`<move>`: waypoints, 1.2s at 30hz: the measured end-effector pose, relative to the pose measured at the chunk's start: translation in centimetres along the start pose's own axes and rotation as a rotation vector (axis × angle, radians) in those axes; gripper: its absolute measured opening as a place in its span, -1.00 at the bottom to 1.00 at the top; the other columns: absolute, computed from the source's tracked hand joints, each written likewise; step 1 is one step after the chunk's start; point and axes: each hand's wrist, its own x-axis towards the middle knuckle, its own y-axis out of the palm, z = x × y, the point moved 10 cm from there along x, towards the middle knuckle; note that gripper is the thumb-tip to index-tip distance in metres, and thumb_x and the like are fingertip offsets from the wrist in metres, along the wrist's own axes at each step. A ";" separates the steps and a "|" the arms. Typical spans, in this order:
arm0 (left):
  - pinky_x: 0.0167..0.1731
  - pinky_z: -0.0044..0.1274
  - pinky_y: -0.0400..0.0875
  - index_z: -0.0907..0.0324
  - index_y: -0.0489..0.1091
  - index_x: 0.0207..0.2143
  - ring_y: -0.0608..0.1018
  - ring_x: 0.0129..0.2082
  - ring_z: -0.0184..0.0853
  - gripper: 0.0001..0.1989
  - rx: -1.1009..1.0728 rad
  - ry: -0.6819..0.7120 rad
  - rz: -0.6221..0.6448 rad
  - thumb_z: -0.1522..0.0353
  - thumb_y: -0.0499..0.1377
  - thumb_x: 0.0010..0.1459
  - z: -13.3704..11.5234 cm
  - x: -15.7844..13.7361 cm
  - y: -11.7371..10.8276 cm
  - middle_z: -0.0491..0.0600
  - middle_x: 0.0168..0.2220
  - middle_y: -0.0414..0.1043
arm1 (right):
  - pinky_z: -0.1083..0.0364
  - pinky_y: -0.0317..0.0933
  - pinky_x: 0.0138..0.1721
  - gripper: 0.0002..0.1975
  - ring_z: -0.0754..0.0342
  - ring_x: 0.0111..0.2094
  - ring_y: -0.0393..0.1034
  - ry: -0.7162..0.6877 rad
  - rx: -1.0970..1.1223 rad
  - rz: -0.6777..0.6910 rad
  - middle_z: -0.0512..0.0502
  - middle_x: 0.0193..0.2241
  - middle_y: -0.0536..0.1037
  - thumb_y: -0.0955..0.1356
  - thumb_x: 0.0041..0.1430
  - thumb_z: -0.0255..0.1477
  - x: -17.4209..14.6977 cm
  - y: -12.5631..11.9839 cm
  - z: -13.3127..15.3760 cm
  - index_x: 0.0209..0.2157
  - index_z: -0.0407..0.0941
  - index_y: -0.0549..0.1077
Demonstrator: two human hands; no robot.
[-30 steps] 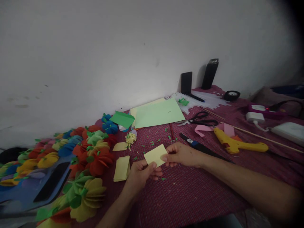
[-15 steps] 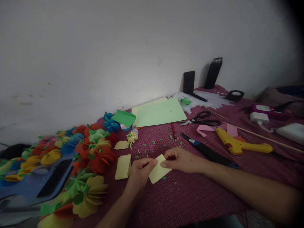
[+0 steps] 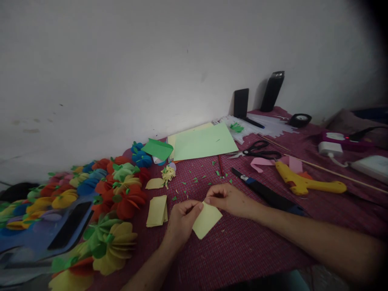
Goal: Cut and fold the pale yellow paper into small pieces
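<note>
Between my two hands is a small pale-yellow piece of paper point(image 3: 207, 221), held by its far corner and edge above the cloth. My left hand point(image 3: 182, 220) pinches its left side with thumb and forefinger. At the top corner, my right hand point(image 3: 224, 198) grips the paper, fingers curled in. A stack of similar yellow paper pieces point(image 3: 157, 211) lies left of my left hand. Behind it rest a cut yellow piece with a curved edge point(image 3: 154, 184) and a small heap of yellow clippings point(image 3: 168, 173).
Colourful paper pumpkins point(image 3: 121, 190) crowd the left side. Green sheets point(image 3: 206, 141) lie at the back. Scissors point(image 3: 257, 152), a dark-handled cutter point(image 3: 266, 193), a red pencil point(image 3: 221, 166) and a yellow glue gun point(image 3: 303, 180) are on the right. Green scraps point(image 3: 195, 180) dot the checked cloth point(image 3: 236, 254).
The yellow paper has turned and shifted slightly right and nearer me. My right hand's grip has moved from its right side to the top corner, close to my left fingertips.
</note>
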 end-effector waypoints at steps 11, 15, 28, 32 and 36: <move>-0.65 -0.65 0.11 0.29 0.32 -0.61 0.26 -0.66 -0.49 -0.62 -0.051 -0.003 -0.008 0.14 0.02 0.01 1.4 0.3 -0.2 -0.15 -0.67 0.23 | 0.24 0.00 -0.63 -0.85 0.25 -0.64 0.12 -0.013 0.074 -0.074 0.07 -0.67 0.29 0.28 -0.04 -0.39 0.1 -1.0 0.3 -0.55 -0.20 0.35; -0.62 -0.61 0.24 0.30 0.38 -0.49 0.37 -0.64 -0.42 -0.64 -0.160 -0.041 0.060 0.16 0.02 0.03 1.3 0.2 0.6 -0.08 -0.63 0.34 | 0.24 0.02 -0.62 -0.82 0.24 -0.63 0.15 -0.026 0.042 -0.153 0.06 -0.66 0.31 0.27 -0.03 -0.35 0.1 -2.2 0.6 -0.54 -0.19 0.35; -0.63 -0.53 0.36 0.36 0.40 -0.41 0.46 -0.61 -0.32 -0.64 -0.194 -0.020 -0.014 0.19 0.06 0.01 0.5 0.2 -0.3 0.02 -0.56 0.43 | 0.25 0.08 -0.63 -0.69 0.26 -0.65 0.21 0.128 0.123 0.143 -0.02 -0.61 0.40 0.31 -0.08 -0.23 0.0 0.6 -1.5 -0.51 -0.24 0.41; -0.61 -0.53 0.37 0.36 0.40 -0.41 0.46 -0.61 -0.32 -0.64 -0.180 -0.030 -0.011 0.19 0.06 0.01 0.7 0.2 -0.3 0.02 -0.57 0.43 | 0.26 0.08 -0.62 -0.68 0.26 -0.65 0.22 0.119 0.122 0.159 -0.04 -0.61 0.41 0.28 -0.04 -0.24 0.0 0.6 -1.6 -0.48 -0.25 0.42; -0.62 -0.53 0.36 0.34 0.41 -0.42 0.47 -0.59 -0.31 -0.65 -0.186 -0.031 -0.001 0.19 0.06 0.00 0.6 0.3 -0.2 0.00 -0.57 0.44 | 0.25 0.09 -0.61 -0.71 0.26 -0.65 0.22 0.119 0.128 0.160 -0.03 -0.61 0.41 0.29 -0.05 -0.26 0.0 0.6 -1.4 -0.50 -0.24 0.42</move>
